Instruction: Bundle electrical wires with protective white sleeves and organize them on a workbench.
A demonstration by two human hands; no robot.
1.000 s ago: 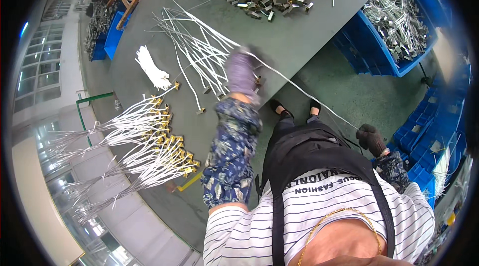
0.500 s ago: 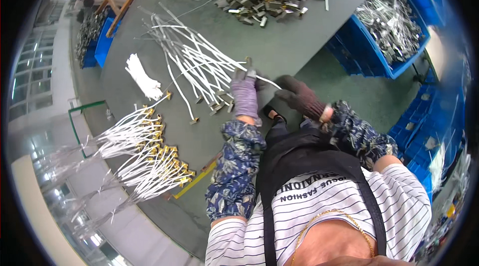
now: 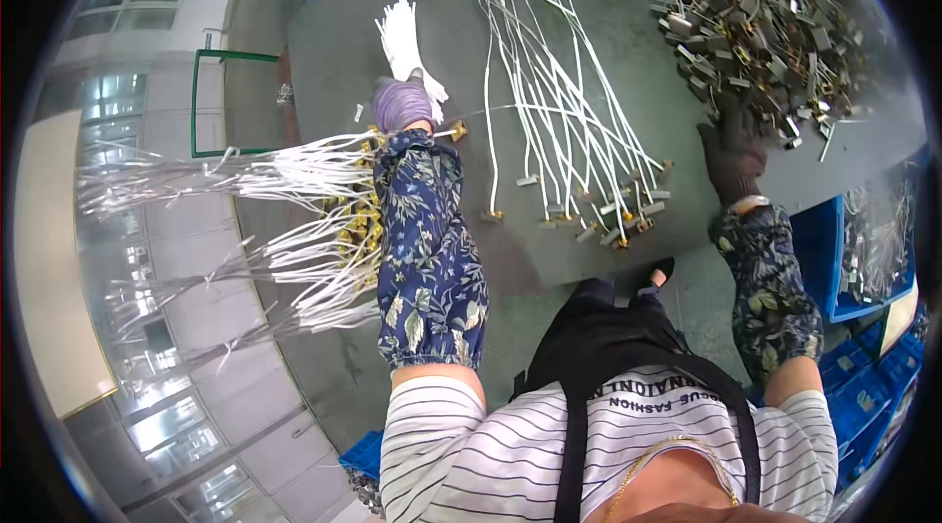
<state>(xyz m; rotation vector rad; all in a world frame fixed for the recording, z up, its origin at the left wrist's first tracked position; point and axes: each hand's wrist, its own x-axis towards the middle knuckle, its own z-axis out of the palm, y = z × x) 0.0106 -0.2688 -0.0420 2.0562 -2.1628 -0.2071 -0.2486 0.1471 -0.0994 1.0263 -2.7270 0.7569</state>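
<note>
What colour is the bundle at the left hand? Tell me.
The bundle is white, seen best in the head view.

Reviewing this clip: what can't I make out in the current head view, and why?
All in the head view:
- Left hand: its own back hides most fingers, so its grip on the white bundle is unclear.
- Right hand: fingertips blur darkly into the metal-ended pile; whether it holds a piece is unclear.
- Yellow metal ends: partly covered by the left sleeve.

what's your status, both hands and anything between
Left hand on white bundle. Right hand at edge of pile, grip unclear. Wires spread on table between.
</note>
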